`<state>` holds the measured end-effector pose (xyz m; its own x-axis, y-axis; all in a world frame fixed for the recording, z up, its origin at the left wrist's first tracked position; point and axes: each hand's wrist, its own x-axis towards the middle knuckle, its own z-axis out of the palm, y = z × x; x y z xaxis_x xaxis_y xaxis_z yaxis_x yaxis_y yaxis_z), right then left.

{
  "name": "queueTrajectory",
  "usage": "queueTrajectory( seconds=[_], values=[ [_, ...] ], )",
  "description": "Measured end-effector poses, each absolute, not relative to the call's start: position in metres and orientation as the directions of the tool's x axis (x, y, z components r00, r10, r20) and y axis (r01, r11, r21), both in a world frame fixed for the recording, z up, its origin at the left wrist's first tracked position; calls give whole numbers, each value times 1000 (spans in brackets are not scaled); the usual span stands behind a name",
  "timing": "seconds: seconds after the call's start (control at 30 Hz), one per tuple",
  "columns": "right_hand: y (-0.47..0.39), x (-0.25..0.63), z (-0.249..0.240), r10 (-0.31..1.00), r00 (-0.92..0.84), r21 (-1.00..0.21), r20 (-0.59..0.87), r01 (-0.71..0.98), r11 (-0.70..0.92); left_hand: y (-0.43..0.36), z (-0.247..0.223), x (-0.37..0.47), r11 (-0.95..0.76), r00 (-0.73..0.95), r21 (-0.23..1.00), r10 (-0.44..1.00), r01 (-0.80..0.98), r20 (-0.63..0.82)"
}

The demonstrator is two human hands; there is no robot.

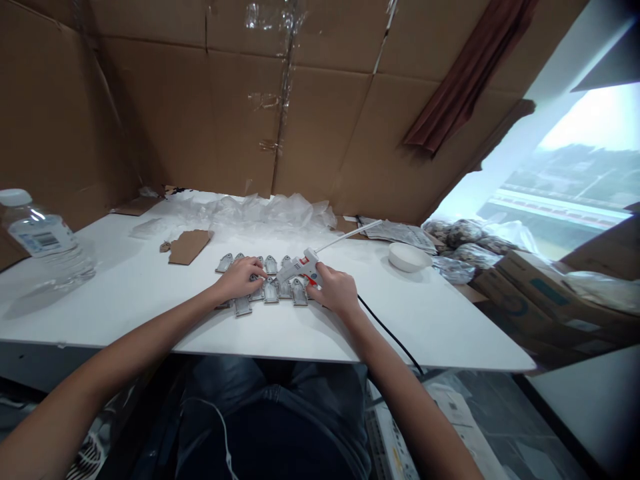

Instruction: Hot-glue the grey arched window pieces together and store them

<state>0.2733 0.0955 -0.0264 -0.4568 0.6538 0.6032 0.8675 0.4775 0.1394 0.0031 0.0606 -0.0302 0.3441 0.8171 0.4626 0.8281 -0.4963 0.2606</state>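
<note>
My right hand [336, 288] is wrapped around the grip of a white and orange hot glue gun [299, 268], its nozzle pointing left and down over the pieces. A long white glue stick [350, 235] juts from the gun's back end. Several small grey metal-looking house-shaped pieces [271, 291] lie in uneven rows on the white table. Over the left part of these rows is my left hand [241, 277], fingers bent and closed at one grey piece [257, 283], which they partly hide.
A white bowl [409, 257] stands to the right, near plastic-wrapped bundles [473, 241]. Crumpled clear plastic [270, 212] lies along the cardboard wall [240, 120]. Left are a torn cardboard piece [189, 247] and a large clear bottle [47, 243]. The gun's black cord [390, 331] crosses the table's front edge.
</note>
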Motion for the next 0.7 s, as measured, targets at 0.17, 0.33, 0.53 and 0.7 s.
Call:
queueTrajectory(
  seconds=[0.17, 0.33, 0.53, 0.7],
  values=[
    [97, 274, -27, 641, -458, 129, 616, 862, 491, 61, -30, 3, -497, 349, 261, 820, 828, 454],
    [95, 273, -25, 658, -451, 124, 603, 868, 481, 61, -31, 2, -497, 350, 260, 820, 828, 453],
    [94, 272, -25, 666, -419, 111, 617, 884, 453, 61, -30, 3, -498, 352, 258, 820, 828, 452],
    [97, 273, -27, 649, -409, 109, 641, 886, 451, 61, -31, 2, -501, 356, 259, 819, 826, 451]
  ],
)
